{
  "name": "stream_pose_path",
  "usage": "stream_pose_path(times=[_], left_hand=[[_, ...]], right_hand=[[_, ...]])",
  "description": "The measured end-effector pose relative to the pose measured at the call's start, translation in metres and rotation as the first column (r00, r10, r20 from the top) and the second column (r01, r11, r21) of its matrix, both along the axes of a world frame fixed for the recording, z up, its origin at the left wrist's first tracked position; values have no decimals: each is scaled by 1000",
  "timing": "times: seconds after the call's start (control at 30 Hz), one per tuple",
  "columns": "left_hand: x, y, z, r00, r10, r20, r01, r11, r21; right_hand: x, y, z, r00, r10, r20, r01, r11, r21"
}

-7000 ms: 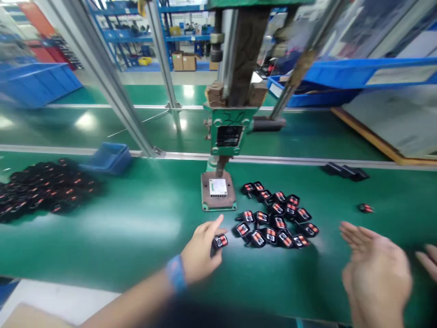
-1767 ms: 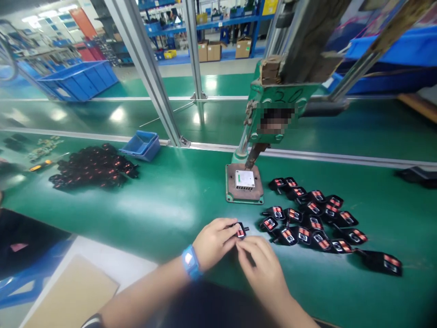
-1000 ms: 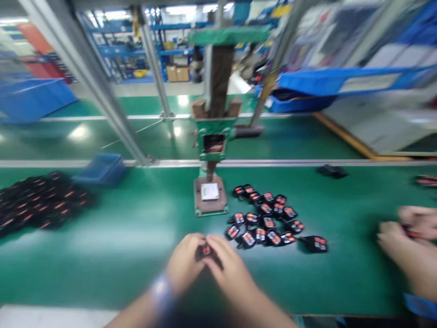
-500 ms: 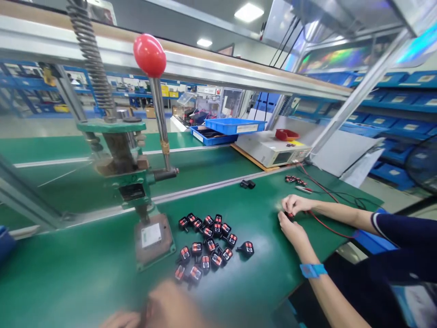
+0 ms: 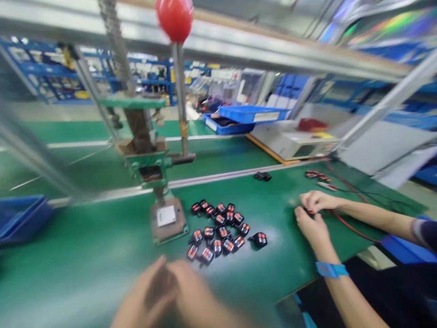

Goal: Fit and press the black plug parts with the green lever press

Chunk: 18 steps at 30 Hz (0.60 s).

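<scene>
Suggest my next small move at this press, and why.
Probably move your right hand to the nearest of the black plugs, which lie just ahead of it beside the press base plate. It and your left hand are blurred, so I cannot tell whether either already holds a plug; if one does, skip this.

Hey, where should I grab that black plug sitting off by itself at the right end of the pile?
Pinch the black plug by its sides, coming from the right: it lies slightly apart from the pile, red-marked face up, so that side is open.
</scene>
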State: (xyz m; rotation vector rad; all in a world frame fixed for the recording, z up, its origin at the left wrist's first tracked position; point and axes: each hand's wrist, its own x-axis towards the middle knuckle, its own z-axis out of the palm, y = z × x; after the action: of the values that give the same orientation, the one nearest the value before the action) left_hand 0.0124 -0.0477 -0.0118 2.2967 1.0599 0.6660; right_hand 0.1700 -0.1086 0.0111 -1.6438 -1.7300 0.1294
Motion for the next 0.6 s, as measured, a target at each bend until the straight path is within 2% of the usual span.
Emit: stream_pose_path(times=[0.1, 0.17, 0.2, 0.27, 0.3, 0.37, 0.43, 0.47, 0.5, 0.53, 0.6], left_hand=[[4, -8, 12, 996, 47, -79, -54, 995, -86], [-14, -5, 12, 984, 124, -129, -136, 986, -95], [-30, -2, 10, 972, 179, -155, -192, 978, -77], [-70, 5, 6, 917, 344, -200, -351, 936, 3], [-91, 10, 4, 871, 445, -208, -443, 895, 58], [-127, 21, 2, 725, 673, -147, -640, 737, 216], [-144, 28, 3, 610, 792, -26, -737, 579, 349], [-143, 30, 4, 595, 804, 17, -748, 546, 378], [-137, 29, 5, 611, 791, 34, -738, 553, 387], [-127, 27, 7, 655, 755, 30, -707, 598, 377], [-98, 18, 10, 784, 620, -18, -586, 750, 306]], right_hand=[[1, -15, -9, 991, 113, -67, -118, 990, -83], [7, -28, -17, 985, 147, -89, -154, 985, -76], [13, -35, -21, 988, 122, -92, -127, 991, -48], [26, -46, -25, 995, -19, -102, 18, 1000, -10], [33, -49, -26, 988, -114, -107, 113, 993, -18], [47, -50, -26, 961, -264, -81, 256, 962, -93], [57, -43, -26, 943, -332, -15, 326, 933, -152], [62, -39, -25, 940, -339, 24, 339, 928, -156], [65, -35, -25, 941, -334, 61, 340, 929, -150], [67, -31, -24, 941, -325, 92, 335, 932, -137], [69, -27, -21, 954, -271, 126, 287, 948, -136]])
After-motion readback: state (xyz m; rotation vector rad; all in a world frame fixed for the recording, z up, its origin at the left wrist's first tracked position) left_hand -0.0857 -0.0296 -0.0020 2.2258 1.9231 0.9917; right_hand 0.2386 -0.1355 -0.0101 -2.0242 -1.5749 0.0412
